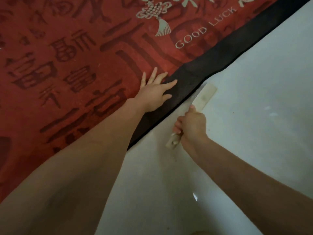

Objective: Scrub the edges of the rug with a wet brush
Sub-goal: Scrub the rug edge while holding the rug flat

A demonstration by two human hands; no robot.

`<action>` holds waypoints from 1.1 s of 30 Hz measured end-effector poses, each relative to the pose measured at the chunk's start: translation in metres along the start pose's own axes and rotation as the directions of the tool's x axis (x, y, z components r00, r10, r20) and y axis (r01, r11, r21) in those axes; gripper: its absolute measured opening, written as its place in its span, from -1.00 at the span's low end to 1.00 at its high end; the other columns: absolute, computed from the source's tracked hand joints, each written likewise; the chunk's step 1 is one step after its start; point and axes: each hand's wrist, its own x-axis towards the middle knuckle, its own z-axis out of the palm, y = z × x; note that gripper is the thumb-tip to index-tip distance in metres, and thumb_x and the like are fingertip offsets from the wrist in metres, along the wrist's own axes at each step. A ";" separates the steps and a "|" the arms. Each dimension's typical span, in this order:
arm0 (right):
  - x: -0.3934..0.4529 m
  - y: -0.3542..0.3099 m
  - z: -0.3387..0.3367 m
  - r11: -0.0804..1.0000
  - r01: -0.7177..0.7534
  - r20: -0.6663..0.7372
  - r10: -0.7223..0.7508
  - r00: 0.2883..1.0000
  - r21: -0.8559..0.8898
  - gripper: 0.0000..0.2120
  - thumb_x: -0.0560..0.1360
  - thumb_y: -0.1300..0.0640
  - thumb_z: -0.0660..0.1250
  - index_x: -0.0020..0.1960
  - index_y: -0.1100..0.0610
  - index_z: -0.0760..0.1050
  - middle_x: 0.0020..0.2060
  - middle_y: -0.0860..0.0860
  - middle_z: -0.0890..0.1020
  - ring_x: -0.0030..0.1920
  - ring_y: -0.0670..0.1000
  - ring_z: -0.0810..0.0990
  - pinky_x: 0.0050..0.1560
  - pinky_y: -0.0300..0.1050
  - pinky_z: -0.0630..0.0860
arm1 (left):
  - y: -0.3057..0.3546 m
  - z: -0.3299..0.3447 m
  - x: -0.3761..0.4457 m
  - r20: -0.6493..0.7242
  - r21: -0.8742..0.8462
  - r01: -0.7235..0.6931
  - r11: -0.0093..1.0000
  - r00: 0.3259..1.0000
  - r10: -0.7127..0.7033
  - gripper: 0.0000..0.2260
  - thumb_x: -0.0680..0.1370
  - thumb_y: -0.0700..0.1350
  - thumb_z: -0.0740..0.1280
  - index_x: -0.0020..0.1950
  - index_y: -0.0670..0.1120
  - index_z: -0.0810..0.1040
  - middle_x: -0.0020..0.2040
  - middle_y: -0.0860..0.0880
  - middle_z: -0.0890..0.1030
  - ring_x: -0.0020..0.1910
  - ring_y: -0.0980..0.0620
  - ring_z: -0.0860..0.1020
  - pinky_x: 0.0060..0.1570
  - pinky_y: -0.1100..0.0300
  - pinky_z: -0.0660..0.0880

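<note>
Pale, smooth floor with a dull sheen fills the lower right of the view, marked by a few small white flecks and a faint wet-looking patch. Across the upper left lies the rug, a red pile mat patterned with darker red characters, a cream tasselled knot motif and the words "GOOD LUCK" in cream letters. Its edge is bound with a wide black fabric border that runs diagonally from upper right to lower left and buckles slightly near the middle.

The person's left hand lies flat on the rug, palm down, its fingers straight and spread, the index finger and thumb reaching onto the black border. The right hand grips the handle of the brush, fingers curled round it and thumb laid along the top. The brush is a long, flat, cream-coloured block with a worn handle end showing below the fist; its head sits on the floor just beside the border's outer edge, blurred.
</note>
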 end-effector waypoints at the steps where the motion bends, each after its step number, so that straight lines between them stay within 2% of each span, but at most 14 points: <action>1: -0.013 0.010 0.002 0.999 -0.040 0.050 0.040 0.998 0.001 -0.64 0.69 0.05 -0.01 -0.26 0.12 0.24 -0.58 -0.03 0.25 -0.67 -0.09 0.22 -0.60 -0.22 0.21 | 0.000 0.000 0.002 0.005 0.012 -0.059 0.998 0.998 0.059 -0.50 0.68 0.03 0.14 0.58 0.22 0.04 0.62 -0.02 -0.15 0.55 -0.11 -0.31 0.47 -0.15 -0.34; 4: -0.020 0.026 0.009 0.991 -0.044 0.104 0.057 0.993 -0.130 -0.63 0.69 0.06 0.01 -0.25 0.15 0.30 -0.51 0.02 0.34 -0.61 -0.04 0.32 -0.55 -0.19 0.29 | 0.001 0.003 0.007 0.058 -0.020 -0.090 0.996 0.994 0.091 -0.49 0.68 0.00 0.13 0.58 0.23 0.03 0.61 0.01 -0.23 0.55 -0.10 -0.33 0.47 -0.08 -0.35; 6: 0.006 0.016 0.016 0.972 0.087 0.072 -0.073 0.995 -0.220 -0.67 0.67 0.14 0.03 -0.23 0.17 0.36 -0.44 0.08 0.41 -0.50 0.06 0.41 -0.41 -0.08 0.40 | 0.002 0.003 0.009 0.084 -0.025 -0.073 0.997 0.994 0.075 -0.48 0.68 -0.02 0.13 0.58 0.23 0.01 0.60 0.01 -0.25 0.54 -0.10 -0.34 0.46 -0.06 -0.36; 9: 0.041 -0.011 0.033 0.980 0.103 0.026 -0.100 0.995 -0.168 -0.81 0.62 0.31 0.03 -0.02 0.09 0.35 -0.38 0.12 0.40 -0.45 0.09 0.39 -0.36 -0.02 0.39 | 0.005 -0.004 0.011 0.144 -0.026 -0.047 0.999 0.988 0.050 -0.46 0.68 -0.04 0.15 0.58 0.24 -0.01 0.60 -0.01 -0.26 0.53 -0.11 -0.37 0.44 -0.06 -0.39; 11: 0.022 0.006 0.039 0.987 0.023 0.063 -0.012 0.998 -0.161 -0.82 0.65 0.23 0.02 -0.07 0.15 0.35 -0.36 0.14 0.40 -0.42 0.10 0.40 -0.41 -0.07 0.35 | 0.007 -0.010 0.013 0.179 0.010 -0.053 0.999 0.983 0.050 -0.44 0.67 -0.04 0.15 0.58 0.25 -0.03 0.60 -0.02 -0.27 0.53 -0.12 -0.38 0.45 -0.10 -0.38; 14: -0.001 0.033 0.025 0.971 0.048 0.091 -0.027 0.995 -0.234 -0.75 0.66 0.14 0.04 -0.06 0.23 0.41 -0.33 0.15 0.47 -0.44 0.08 0.44 -0.48 -0.16 0.39 | 0.002 -0.012 0.017 0.202 0.014 -0.075 0.997 0.977 0.071 -0.41 0.66 -0.01 0.17 0.58 0.26 -0.08 0.59 0.00 -0.31 0.52 -0.12 -0.41 0.46 -0.12 -0.38; 17: 0.056 -0.012 0.018 0.957 0.149 -0.018 -0.158 0.987 -0.247 -0.73 0.64 0.22 0.05 0.13 0.29 0.50 -0.22 0.27 0.55 -0.37 0.11 0.48 -0.33 -0.08 0.48 | 0.001 -0.013 0.021 0.233 -0.016 -0.059 0.998 0.971 0.061 -0.37 0.65 -0.02 0.21 0.58 0.27 -0.10 0.58 0.03 -0.33 0.51 -0.12 -0.41 0.43 -0.10 -0.39; 20: 0.039 -0.014 0.027 0.957 0.128 0.052 -0.118 0.992 -0.262 -0.80 0.62 0.26 0.12 0.13 0.25 0.49 -0.26 0.22 0.52 -0.29 0.18 0.55 -0.18 0.04 0.53 | 0.004 -0.014 0.021 0.259 0.001 -0.044 0.999 0.965 0.042 -0.36 0.65 -0.05 0.22 0.58 0.26 -0.10 0.58 0.01 -0.34 0.51 -0.14 -0.41 0.44 -0.12 -0.38; 23: 0.007 0.011 0.018 0.970 0.070 0.066 -0.056 0.996 -0.232 -0.69 0.66 0.16 0.03 -0.20 0.18 0.41 -0.42 0.11 0.44 -0.53 0.07 0.43 -0.47 -0.11 0.41 | -0.001 -0.014 0.023 0.251 -0.028 -0.059 0.998 0.966 0.064 -0.36 0.65 -0.04 0.22 0.58 0.27 -0.10 0.57 0.02 -0.35 0.51 -0.12 -0.42 0.45 -0.12 -0.38; 26: 0.054 -0.029 0.004 0.991 0.029 -0.038 -0.034 0.999 -0.130 -0.65 0.65 0.23 0.04 -0.30 0.11 0.28 -0.49 0.04 0.41 -0.59 -0.05 0.42 -0.57 -0.19 0.38 | -0.001 -0.013 0.023 0.246 -0.039 -0.053 0.998 0.967 0.061 -0.37 0.66 -0.04 0.21 0.57 0.28 -0.09 0.57 0.04 -0.34 0.51 -0.09 -0.41 0.44 -0.09 -0.39; 28: 0.058 -0.045 0.006 0.997 0.030 -0.023 -0.032 0.999 -0.070 -0.65 0.65 0.25 0.04 -0.31 0.10 0.25 -0.60 -0.02 0.44 -0.65 -0.14 0.40 -0.61 -0.29 0.37 | 0.002 -0.013 0.021 0.261 -0.038 -0.048 0.998 0.964 0.056 -0.37 0.66 -0.04 0.21 0.57 0.29 -0.10 0.57 0.03 -0.35 0.51 -0.10 -0.41 0.44 -0.08 -0.38; 29: 0.041 -0.039 0.010 0.985 0.081 -0.012 -0.084 0.996 -0.152 -0.65 0.65 0.25 0.04 -0.31 0.10 0.27 -0.58 -0.04 0.47 -0.59 -0.13 0.44 -0.57 -0.26 0.39 | 0.002 -0.013 0.023 0.255 -0.022 -0.054 0.998 0.965 0.058 -0.37 0.66 -0.04 0.21 0.57 0.28 -0.10 0.57 0.02 -0.35 0.51 -0.11 -0.41 0.44 -0.09 -0.38; 31: 0.004 -0.001 0.017 0.968 0.061 0.086 -0.041 0.995 -0.244 -0.67 0.65 0.24 0.03 -0.25 0.14 0.37 -0.44 0.07 0.48 -0.49 0.02 0.47 -0.46 -0.10 0.43 | -0.002 -0.012 0.024 0.237 -0.014 -0.063 0.998 0.969 0.064 -0.38 0.66 -0.04 0.20 0.57 0.28 -0.10 0.57 0.02 -0.35 0.51 -0.12 -0.42 0.44 -0.11 -0.39; 33: -0.002 0.013 0.020 0.982 -0.033 0.076 0.047 0.996 -0.187 -0.72 0.65 0.23 0.02 -0.03 0.23 0.49 -0.33 0.13 0.48 -0.44 0.08 0.48 -0.43 -0.04 0.43 | -0.004 -0.010 0.024 0.223 -0.024 -0.065 0.998 0.973 0.068 -0.38 0.66 -0.04 0.20 0.57 0.27 -0.09 0.57 0.02 -0.34 0.51 -0.12 -0.41 0.45 -0.11 -0.39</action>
